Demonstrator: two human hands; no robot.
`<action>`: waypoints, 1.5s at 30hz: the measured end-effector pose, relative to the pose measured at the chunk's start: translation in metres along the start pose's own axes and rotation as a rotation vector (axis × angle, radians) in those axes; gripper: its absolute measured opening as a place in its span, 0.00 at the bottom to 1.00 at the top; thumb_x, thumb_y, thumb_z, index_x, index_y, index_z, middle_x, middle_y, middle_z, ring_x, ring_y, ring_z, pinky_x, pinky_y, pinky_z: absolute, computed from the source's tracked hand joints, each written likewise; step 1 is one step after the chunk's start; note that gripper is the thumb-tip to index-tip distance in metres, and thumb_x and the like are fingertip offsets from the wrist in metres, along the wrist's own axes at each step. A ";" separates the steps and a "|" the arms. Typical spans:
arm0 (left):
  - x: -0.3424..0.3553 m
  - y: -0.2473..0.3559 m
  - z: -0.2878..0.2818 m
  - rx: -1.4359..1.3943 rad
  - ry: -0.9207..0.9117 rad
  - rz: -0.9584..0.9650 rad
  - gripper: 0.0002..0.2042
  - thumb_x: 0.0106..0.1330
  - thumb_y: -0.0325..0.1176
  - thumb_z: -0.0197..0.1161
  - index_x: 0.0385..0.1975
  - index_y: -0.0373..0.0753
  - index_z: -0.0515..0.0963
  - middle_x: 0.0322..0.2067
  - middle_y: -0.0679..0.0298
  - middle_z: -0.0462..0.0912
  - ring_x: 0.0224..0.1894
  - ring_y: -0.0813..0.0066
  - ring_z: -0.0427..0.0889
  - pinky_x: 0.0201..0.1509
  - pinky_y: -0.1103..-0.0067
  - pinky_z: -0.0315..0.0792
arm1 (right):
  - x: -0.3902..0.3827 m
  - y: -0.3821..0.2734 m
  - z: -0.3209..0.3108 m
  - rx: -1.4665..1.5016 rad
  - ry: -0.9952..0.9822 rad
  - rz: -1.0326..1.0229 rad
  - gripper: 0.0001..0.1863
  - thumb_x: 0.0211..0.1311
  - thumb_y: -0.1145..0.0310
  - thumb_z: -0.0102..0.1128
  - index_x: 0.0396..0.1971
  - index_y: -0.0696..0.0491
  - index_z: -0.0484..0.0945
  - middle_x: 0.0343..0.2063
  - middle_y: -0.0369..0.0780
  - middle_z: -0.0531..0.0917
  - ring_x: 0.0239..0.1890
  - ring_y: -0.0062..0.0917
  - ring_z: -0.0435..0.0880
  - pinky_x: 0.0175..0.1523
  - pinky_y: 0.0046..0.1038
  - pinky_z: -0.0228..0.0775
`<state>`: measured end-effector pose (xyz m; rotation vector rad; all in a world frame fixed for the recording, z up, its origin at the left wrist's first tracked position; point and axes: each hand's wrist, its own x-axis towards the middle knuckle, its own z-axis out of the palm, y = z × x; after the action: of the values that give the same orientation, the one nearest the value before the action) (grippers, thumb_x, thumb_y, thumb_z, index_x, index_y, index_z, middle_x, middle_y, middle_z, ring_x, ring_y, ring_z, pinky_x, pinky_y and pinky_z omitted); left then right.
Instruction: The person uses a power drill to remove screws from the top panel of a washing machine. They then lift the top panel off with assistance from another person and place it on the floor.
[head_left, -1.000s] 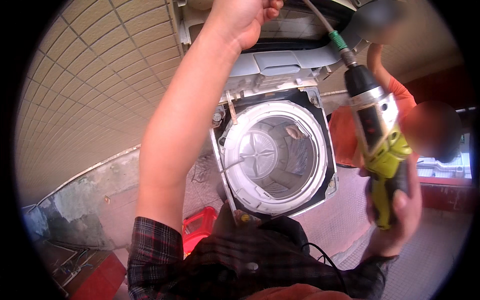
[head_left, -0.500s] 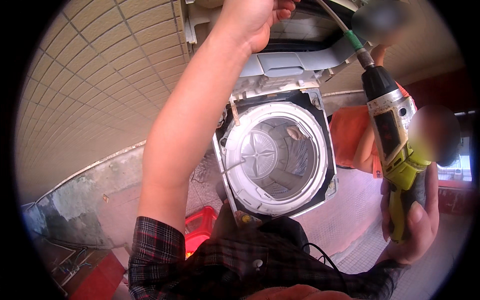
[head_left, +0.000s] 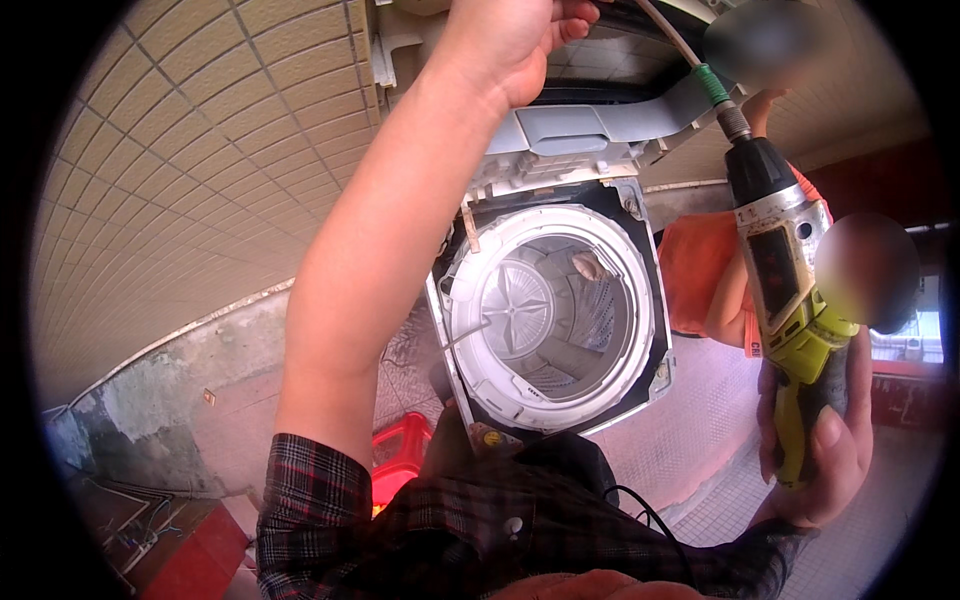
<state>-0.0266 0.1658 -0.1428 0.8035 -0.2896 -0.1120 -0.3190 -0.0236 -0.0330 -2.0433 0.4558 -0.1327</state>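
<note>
My right hand (head_left: 838,455) is wrapped round the handle of a yellow-green and black cordless drill (head_left: 785,270). From its black chuck, a long thin bit with a green sleeve (head_left: 711,84) points up and left, past the upper edge. My left hand (head_left: 530,50) is raised at the upper edge near that bit, fingers curled; the frame cuts off their tips and whatever they hold. Below my arms stands a top-loading washing machine (head_left: 652,330), its white inner tub (head_left: 520,310) exposed. The machine's grey top panel (head_left: 565,125) is tipped up behind the tub.
A person in orange clothing (head_left: 690,270) is close by the machine's right side. Left of it runs a tiled wall (head_left: 230,130). A red plastic stool (head_left: 402,455) stands near my left side, and a red box (head_left: 190,550) is at lower left.
The drill and its bit have shifted very slightly. My left hand has moved a touch to the right. The machine looks the same.
</note>
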 end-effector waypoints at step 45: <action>0.009 0.000 -0.009 -0.246 -0.089 -0.045 0.13 0.75 0.41 0.43 0.37 0.42 0.73 0.31 0.65 0.81 0.27 0.76 0.74 0.31 0.81 0.68 | 0.002 -0.015 0.006 -0.030 -0.071 0.009 0.53 0.49 0.41 0.63 0.71 0.57 0.59 0.42 0.49 0.80 0.21 0.20 0.78 0.23 0.13 0.70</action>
<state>-0.0154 0.1704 -0.1469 0.5621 -0.3346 -0.2216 -0.3119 -0.0134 -0.0234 -2.0680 0.4248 -0.0485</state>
